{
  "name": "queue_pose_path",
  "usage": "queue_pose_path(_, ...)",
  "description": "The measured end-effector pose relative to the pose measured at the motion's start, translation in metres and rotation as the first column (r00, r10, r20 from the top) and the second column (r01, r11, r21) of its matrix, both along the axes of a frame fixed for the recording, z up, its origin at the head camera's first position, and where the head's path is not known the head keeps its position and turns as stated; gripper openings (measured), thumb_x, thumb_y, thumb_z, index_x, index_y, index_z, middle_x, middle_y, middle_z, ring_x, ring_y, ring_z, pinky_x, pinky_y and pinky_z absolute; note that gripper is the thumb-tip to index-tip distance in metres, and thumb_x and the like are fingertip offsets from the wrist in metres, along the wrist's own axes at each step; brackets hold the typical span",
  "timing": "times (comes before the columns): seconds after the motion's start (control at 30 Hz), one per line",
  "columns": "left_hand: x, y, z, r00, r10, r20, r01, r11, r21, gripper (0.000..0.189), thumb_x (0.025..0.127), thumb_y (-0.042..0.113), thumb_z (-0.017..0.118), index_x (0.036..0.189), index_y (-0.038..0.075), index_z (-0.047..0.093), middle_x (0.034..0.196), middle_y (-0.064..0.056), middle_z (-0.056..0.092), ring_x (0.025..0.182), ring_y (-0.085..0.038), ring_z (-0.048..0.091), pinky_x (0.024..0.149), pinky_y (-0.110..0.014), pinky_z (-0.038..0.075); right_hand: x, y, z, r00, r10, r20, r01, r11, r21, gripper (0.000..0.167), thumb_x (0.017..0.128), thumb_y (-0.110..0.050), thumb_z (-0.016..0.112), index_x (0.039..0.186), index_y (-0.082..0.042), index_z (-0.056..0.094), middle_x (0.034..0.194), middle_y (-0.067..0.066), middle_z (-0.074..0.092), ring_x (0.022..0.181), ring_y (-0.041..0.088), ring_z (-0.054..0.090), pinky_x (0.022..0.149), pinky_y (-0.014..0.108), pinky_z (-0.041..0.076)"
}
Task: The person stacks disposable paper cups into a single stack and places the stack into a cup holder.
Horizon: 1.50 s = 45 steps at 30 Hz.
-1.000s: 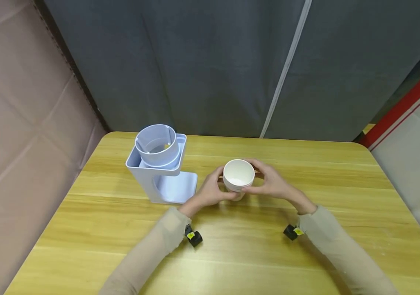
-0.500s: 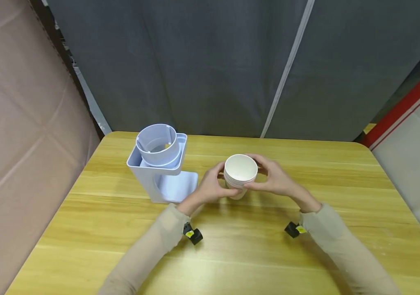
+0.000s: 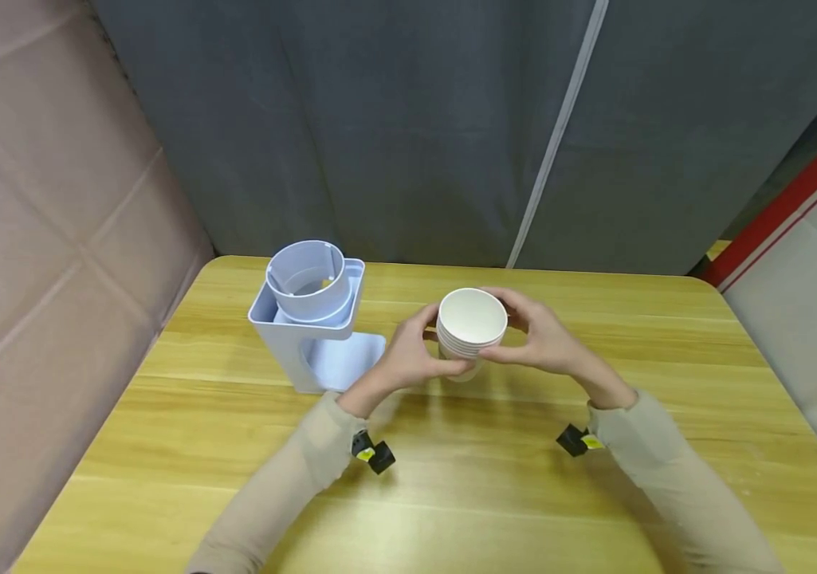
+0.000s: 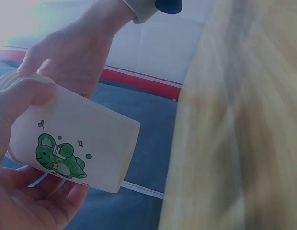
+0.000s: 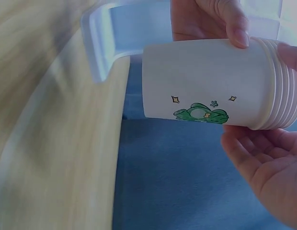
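A stack of white paper cups (image 3: 473, 319) is held upright between both hands, raised off the tabletop. On the outer cup's side is a green cartoon animal print (image 4: 60, 155), seen from both wrists. Several nested rims (image 5: 285, 86) show at the stack's open end. My left hand (image 3: 411, 352) grips the stack from the left, its thumb in front near the rims. From the right, my right hand (image 3: 539, 336) holds it the same way, thumb and fingers curved round the upper part. The far-side fingers are partly hidden by the cups in the head view.
Left of the hands stands a pale blue plastic stand (image 3: 286, 347) with a round, open tube (image 3: 308, 281) in its top and a flat base plate (image 3: 351, 359). The wooden table (image 3: 451, 510) ends at a grey curtain (image 3: 408, 143) behind.
Both hands have lifted the cup stack upward and slightly away. Its top rim looks larger, and more nested rims show than a second ago. The stand stays where it was.
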<state>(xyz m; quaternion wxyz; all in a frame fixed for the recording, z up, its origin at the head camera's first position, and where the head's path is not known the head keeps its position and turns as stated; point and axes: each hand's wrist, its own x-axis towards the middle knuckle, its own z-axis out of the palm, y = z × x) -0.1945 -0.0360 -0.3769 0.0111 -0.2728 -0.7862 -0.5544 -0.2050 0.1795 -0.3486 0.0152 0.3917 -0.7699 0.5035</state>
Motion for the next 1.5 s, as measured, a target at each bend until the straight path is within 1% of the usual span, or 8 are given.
queue_pose_path(0.2,0.003,-0.002,0.014,1.000,-0.001,-0.022,0.002,1.000,0.019,0.072,0.064,0.009,0.084,0.127,0.000,0.050,0.113,-0.011,0.061,0.101,-0.019,0.056,0.080,-0.029,0.052,0.002,-0.002,0.014,1.000,-0.004,-0.021,0.004,1.000,-0.002,0.069,0.067,0.006,0.079,0.128,0.009,0.046,0.121,0.019,0.055,0.103,0.013,0.055,0.087,0.023,0.049)
queue_pose_path(0.47,0.007,-0.006,0.035,0.999,0.005,-0.054,-0.003,0.999,0.043,0.070,0.063,0.008,0.083,0.125,-0.001,0.051,0.112,-0.013,0.061,0.099,-0.020,0.057,0.081,-0.033,0.052,0.001,-0.007,0.034,0.998,0.020,-0.067,-0.022,0.999,-0.027,0.071,0.065,0.009,0.079,0.128,0.009,0.047,0.119,0.018,0.056,0.101,0.014,0.056,0.088,0.022,0.049)
queue_pose_path(0.7,0.010,-0.014,0.055,0.996,0.006,-0.089,-0.002,0.999,0.043,0.069,0.064,0.008,0.083,0.125,-0.002,0.052,0.112,-0.012,0.062,0.099,-0.020,0.058,0.079,-0.030,0.052,0.004,-0.015,0.054,0.995,0.032,-0.097,-0.035,0.999,-0.031,0.071,0.065,0.008,0.079,0.128,0.008,0.047,0.119,0.015,0.056,0.101,0.016,0.056,0.087,0.024,0.050)
queue_pose_path(0.83,0.012,-0.020,0.066,0.995,0.014,-0.097,-0.010,0.999,0.042,0.069,0.065,0.008,0.083,0.125,-0.002,0.051,0.113,-0.013,0.061,0.100,-0.021,0.058,0.081,-0.033,0.052,0.005,-0.021,0.066,0.994,0.021,-0.112,-0.025,0.999,-0.033,0.071,0.064,0.008,0.080,0.128,0.007,0.048,0.120,0.013,0.057,0.101,0.018,0.056,0.087,0.026,0.050)
queue_pose_path(1.0,0.014,-0.028,0.079,0.995,0.023,-0.101,-0.018,0.999,0.043,0.068,0.065,0.006,0.082,0.125,-0.003,0.050,0.113,-0.013,0.061,0.102,-0.022,0.056,0.083,-0.039,0.051,0.004,-0.030,0.079,0.992,0.036,-0.120,-0.042,0.998,-0.051,0.071,0.064,0.008,0.080,0.128,0.006,0.049,0.119,0.011,0.057,0.101,0.020,0.056,0.088,0.027,0.050)
queue_pose_path(1.17,0.016,-0.035,0.092,0.994,0.047,-0.103,-0.043,0.998,0.046,0.068,0.065,0.005,0.082,0.124,-0.002,0.051,0.112,-0.012,0.061,0.102,-0.021,0.056,0.083,-0.038,0.051,0.003,-0.038,0.088,0.991,0.044,-0.125,-0.053,0.996,-0.069,0.069,0.065,0.009,0.079,0.128,0.006,0.049,0.119,0.011,0.057,0.101,0.020,0.056,0.089,0.027,0.049)
queue_pose_path(1.33,0.017,-0.043,0.103,0.993,0.067,-0.099,-0.062,0.997,0.048,0.067,0.064,0.005,0.083,0.124,-0.001,0.052,0.111,-0.010,0.061,0.100,-0.019,0.057,0.082,-0.036,0.051,0.002,-0.047,0.096,0.990,0.048,-0.132,-0.061,0.994,-0.095,0.068,0.066,0.009,0.078,0.128,0.007,0.049,0.119,0.011,0.058,0.100,0.020,0.058,0.086,0.028,0.051)
queue_pose_path(1.5,0.019,-0.054,0.117,0.992,0.079,-0.101,-0.074,0.996,0.049,0.068,0.065,0.004,0.083,0.125,0.001,0.052,0.112,-0.009,0.060,0.099,-0.018,0.056,0.083,-0.039,0.050,-0.001,-0.058,0.105,0.989,0.061,-0.138,-0.079,0.988,-0.132,0.067,0.067,0.008,0.077,0.128,0.006,0.049,0.118,0.011,0.058,0.099,0.022,0.059,0.087,0.031,0.051)
